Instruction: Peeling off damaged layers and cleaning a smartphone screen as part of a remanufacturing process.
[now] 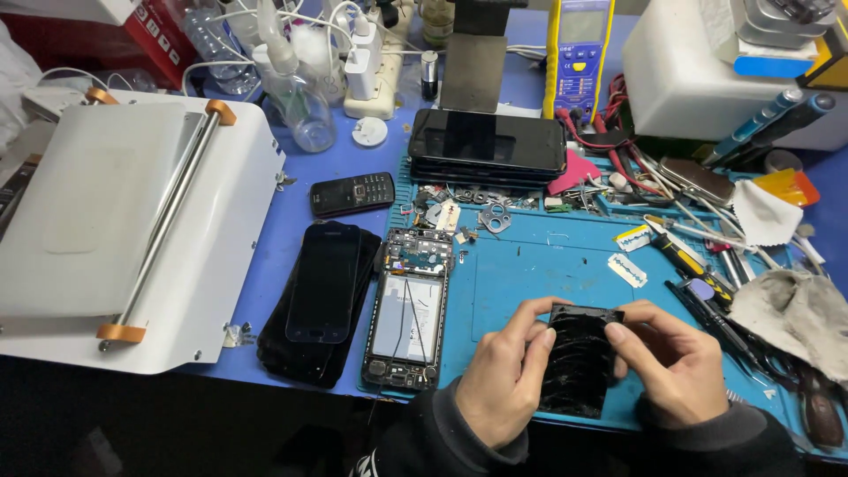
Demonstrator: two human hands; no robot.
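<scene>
Where both hands grip it, the cracked screen [579, 362] hides partly.

The single head-worn camera looks steeply down and forward over a blue workbench [353, 168]. It sits close above the person's two hands, which show at the bottom edge. The bench's far clutter fills the top.

The cracked panel [579, 362] looks like glossy black glass, its surface rough with fractures. At three o'clock a matt, crumpled cloth [791, 320] lies; the mat [539, 274] looks smooth, rubbery blue.
</scene>
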